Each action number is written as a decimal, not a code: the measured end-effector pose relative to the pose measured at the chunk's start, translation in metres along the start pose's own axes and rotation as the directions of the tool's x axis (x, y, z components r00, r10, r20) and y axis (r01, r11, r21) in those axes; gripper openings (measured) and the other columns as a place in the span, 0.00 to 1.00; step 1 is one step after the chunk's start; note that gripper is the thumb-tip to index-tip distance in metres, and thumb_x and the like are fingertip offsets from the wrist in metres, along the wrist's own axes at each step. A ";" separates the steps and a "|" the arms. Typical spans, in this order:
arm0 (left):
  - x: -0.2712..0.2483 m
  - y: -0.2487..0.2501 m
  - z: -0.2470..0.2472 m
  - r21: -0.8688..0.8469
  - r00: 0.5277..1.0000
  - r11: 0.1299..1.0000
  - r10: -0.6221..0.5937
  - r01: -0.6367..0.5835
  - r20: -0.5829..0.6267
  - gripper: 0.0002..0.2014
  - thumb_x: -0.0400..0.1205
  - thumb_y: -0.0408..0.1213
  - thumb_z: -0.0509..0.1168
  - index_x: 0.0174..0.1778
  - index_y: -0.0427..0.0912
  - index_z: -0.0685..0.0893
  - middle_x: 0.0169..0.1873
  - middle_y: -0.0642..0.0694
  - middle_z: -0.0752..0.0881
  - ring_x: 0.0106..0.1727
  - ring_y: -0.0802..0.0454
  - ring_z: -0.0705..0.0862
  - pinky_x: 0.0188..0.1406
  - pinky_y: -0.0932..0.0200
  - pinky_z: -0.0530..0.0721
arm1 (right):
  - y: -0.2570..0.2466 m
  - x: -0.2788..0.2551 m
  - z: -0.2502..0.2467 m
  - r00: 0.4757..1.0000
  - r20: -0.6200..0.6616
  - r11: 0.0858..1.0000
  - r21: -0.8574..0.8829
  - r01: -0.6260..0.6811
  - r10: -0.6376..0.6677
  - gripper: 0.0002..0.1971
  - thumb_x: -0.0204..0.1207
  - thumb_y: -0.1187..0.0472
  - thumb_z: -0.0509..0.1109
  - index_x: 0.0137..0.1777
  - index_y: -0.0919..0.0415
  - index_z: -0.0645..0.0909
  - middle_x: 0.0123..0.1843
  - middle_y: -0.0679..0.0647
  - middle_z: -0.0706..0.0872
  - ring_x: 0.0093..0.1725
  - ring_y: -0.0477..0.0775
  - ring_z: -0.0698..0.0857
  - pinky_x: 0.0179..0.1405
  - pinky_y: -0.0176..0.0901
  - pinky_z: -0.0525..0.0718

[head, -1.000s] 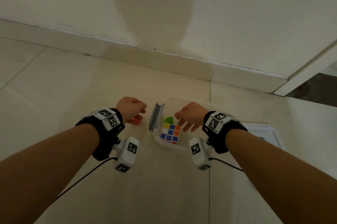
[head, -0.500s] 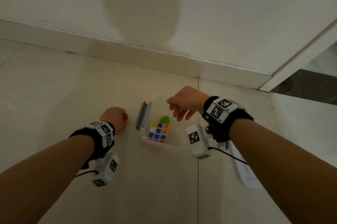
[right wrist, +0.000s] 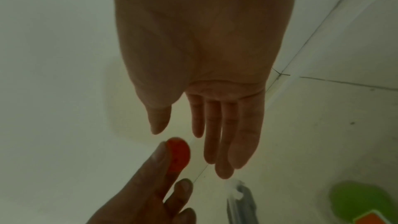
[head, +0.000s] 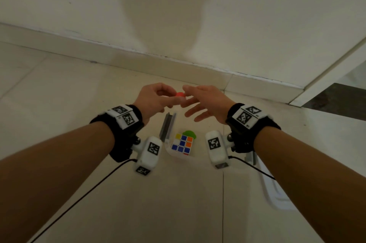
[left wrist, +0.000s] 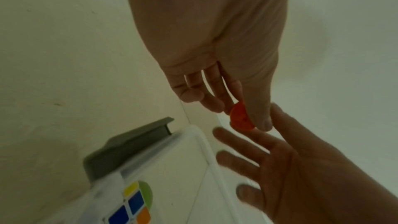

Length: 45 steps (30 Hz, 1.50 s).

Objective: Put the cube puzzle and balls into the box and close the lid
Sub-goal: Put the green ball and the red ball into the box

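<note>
My left hand [head: 172, 100] pinches a small red ball [head: 180, 94] between thumb and fingertips, held in the air above the far end of the clear plastic box [head: 179, 158]. My right hand [head: 188, 102] is open just right of the ball, fingers straight and spread, fingertips almost touching it. The right wrist view shows the red ball [right wrist: 178, 155] just below my straight fingers [right wrist: 224, 142]. In the box lie the cube puzzle [head: 182, 144] and a green ball [head: 189, 134] behind it. A grey latch [head: 167, 126] stands up on the box's left side.
The box's white lid [head: 274, 195] lies on the tiled floor to the right, partly under my right forearm. A wall with a skirting board [head: 178, 68] runs behind the box. A doorway opens at the far right.
My left hand has lifted the red ball from the floor left of the box up over the box. My right hand has risen and opened beside it.
</note>
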<state>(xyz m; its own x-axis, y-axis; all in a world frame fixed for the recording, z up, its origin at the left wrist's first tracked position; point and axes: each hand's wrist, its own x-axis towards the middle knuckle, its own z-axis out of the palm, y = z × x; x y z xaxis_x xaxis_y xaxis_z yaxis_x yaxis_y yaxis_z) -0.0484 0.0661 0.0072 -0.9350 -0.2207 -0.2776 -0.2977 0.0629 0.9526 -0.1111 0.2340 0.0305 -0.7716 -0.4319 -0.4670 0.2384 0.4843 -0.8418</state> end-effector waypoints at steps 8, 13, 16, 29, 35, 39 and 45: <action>-0.004 -0.003 0.017 0.235 0.999 0.971 0.049 -0.049 0.008 0.25 0.63 0.40 0.84 0.54 0.41 0.86 0.50 0.48 0.89 0.44 0.54 0.85 0.49 0.54 0.87 | 0.009 -0.006 -0.022 0.999 0.033 1.000 -0.021 0.009 -0.009 0.14 0.76 0.58 0.77 0.57 0.66 0.88 0.45 0.57 0.95 0.46 0.54 0.94 0.45 0.46 0.93; 0.000 -0.023 0.011 0.526 0.996 0.845 -0.070 0.090 -0.057 0.24 0.76 0.45 0.74 0.67 0.42 0.80 0.64 0.42 0.84 0.61 0.45 0.83 0.64 0.47 0.83 | 0.045 -0.001 -0.027 0.955 0.034 0.871 -0.421 -0.254 0.295 0.12 0.71 0.65 0.81 0.53 0.66 0.88 0.45 0.61 0.95 0.45 0.56 0.95 0.43 0.46 0.93; -0.001 -0.026 0.013 0.474 0.976 0.856 -0.212 0.207 -0.043 0.25 0.80 0.45 0.70 0.72 0.40 0.77 0.66 0.39 0.82 0.63 0.41 0.83 0.60 0.43 0.86 | 0.064 0.005 -0.020 0.916 0.043 0.781 -0.539 -0.314 0.399 0.11 0.69 0.68 0.82 0.51 0.67 0.88 0.42 0.61 0.94 0.46 0.59 0.94 0.48 0.49 0.93; -0.004 -0.028 0.020 0.354 0.961 0.898 -0.276 0.262 -0.009 0.23 0.78 0.41 0.73 0.68 0.41 0.81 0.61 0.37 0.84 0.56 0.37 0.86 0.52 0.37 0.89 | 0.082 0.030 0.009 0.884 0.157 0.743 -0.617 -0.260 0.440 0.15 0.69 0.67 0.82 0.55 0.70 0.89 0.40 0.58 0.92 0.45 0.58 0.92 0.56 0.55 0.91; -0.005 -0.026 0.019 0.324 0.960 0.906 -0.279 0.273 -0.029 0.22 0.76 0.40 0.75 0.66 0.41 0.83 0.58 0.37 0.86 0.54 0.38 0.88 0.50 0.38 0.90 | 0.081 0.025 0.001 0.902 0.127 0.768 -0.581 -0.269 0.412 0.13 0.76 0.63 0.77 0.57 0.70 0.88 0.44 0.58 0.92 0.52 0.60 0.93 0.55 0.53 0.92; -0.004 -0.026 0.018 0.317 0.960 0.907 -0.277 0.277 -0.047 0.21 0.75 0.39 0.76 0.63 0.40 0.83 0.55 0.37 0.86 0.52 0.39 0.87 0.48 0.40 0.91 | 0.074 0.014 -0.017 0.909 0.146 0.813 -0.518 -0.267 0.391 0.12 0.78 0.63 0.75 0.58 0.69 0.88 0.54 0.59 0.93 0.54 0.59 0.93 0.56 0.51 0.92; -0.002 -0.032 0.015 0.320 0.956 0.902 -0.292 0.289 -0.040 0.18 0.76 0.38 0.75 0.60 0.40 0.83 0.54 0.37 0.85 0.51 0.39 0.86 0.41 0.47 0.90 | 0.051 0.000 -0.053 0.926 0.169 0.879 -0.408 -0.247 0.338 0.15 0.77 0.56 0.75 0.57 0.67 0.88 0.48 0.55 0.95 0.51 0.57 0.94 0.65 0.58 0.86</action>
<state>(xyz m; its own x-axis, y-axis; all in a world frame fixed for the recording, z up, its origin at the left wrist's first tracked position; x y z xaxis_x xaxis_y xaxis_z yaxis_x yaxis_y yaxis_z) -0.0400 0.0790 -0.0245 -0.7989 -0.2684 -0.5382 -0.6004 0.3045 0.7394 -0.1299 0.2994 0.0017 -0.5341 -0.3645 -0.7628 0.1592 0.8428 -0.5142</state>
